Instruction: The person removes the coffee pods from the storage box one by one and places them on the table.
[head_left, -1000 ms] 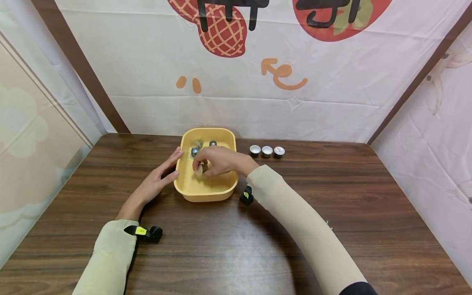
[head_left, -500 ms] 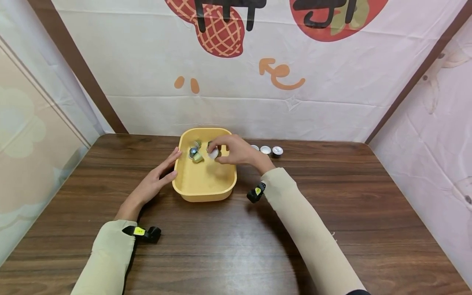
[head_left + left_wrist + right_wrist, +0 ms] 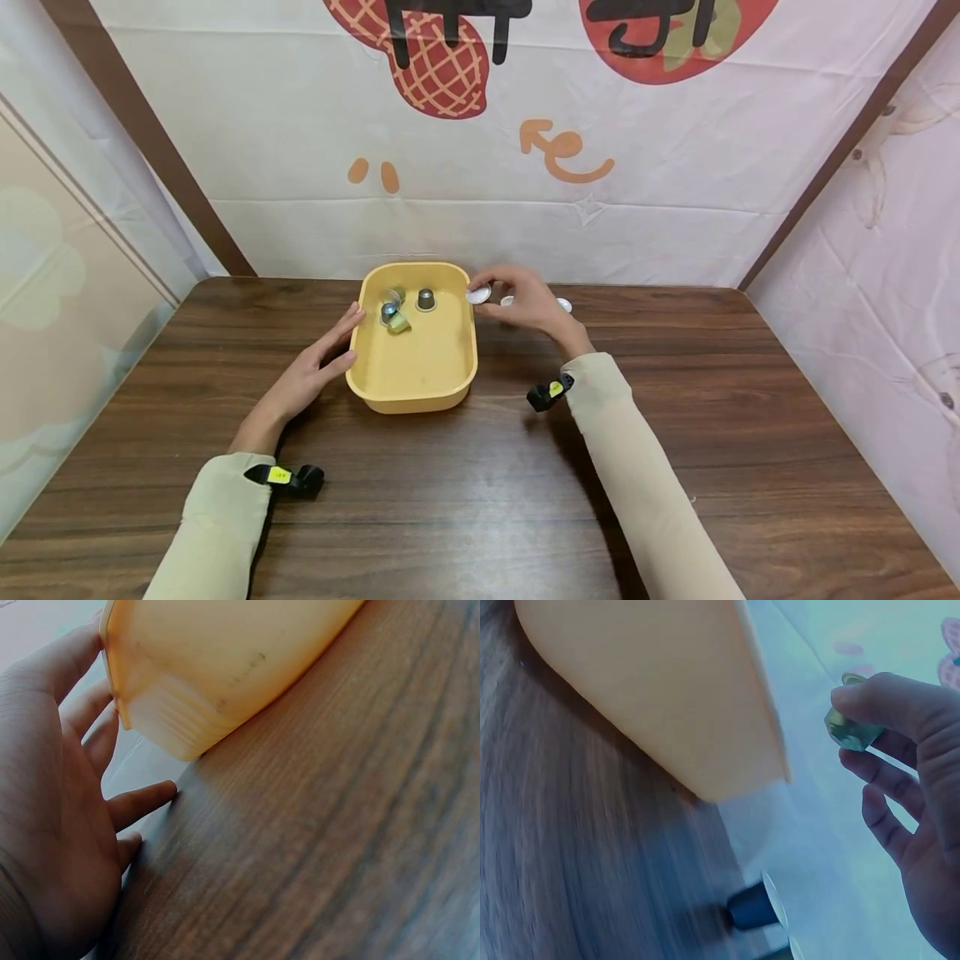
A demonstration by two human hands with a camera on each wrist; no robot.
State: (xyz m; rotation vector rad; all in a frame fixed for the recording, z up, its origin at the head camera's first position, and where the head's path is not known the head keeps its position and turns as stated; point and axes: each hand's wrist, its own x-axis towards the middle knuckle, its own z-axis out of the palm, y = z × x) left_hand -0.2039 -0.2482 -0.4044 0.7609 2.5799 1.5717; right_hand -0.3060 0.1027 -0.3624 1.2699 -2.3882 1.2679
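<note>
A green coffee capsule (image 3: 853, 729) with a pale lid is pinched between the thumb and fingers of my right hand (image 3: 525, 300). In the head view that hand is at the right rim of the yellow bin (image 3: 412, 375), raised over the table. My left hand (image 3: 311, 371) lies against the bin's left side, its fingers extended and their tips at the rim. Inside the bin, a dark capsule (image 3: 426, 300) stands lid down. A green capsule (image 3: 399, 322) lies tilted beside a blue-topped one (image 3: 388, 312) and another pale one, near the left wall.
Right of the bin, lidded capsules stand in a row on the wooden table (image 3: 675, 400), partly behind my right hand; a white lid (image 3: 564, 305) shows at the row's end. A dark capsule (image 3: 751, 907) of that row appears in the right wrist view. A printed cloth (image 3: 300, 225) hangs behind.
My right hand has lifted a capsule out of the bin and carried it right, past the rim. A green capsule now shows lying in the bin. The left hand stays at the bin's side.
</note>
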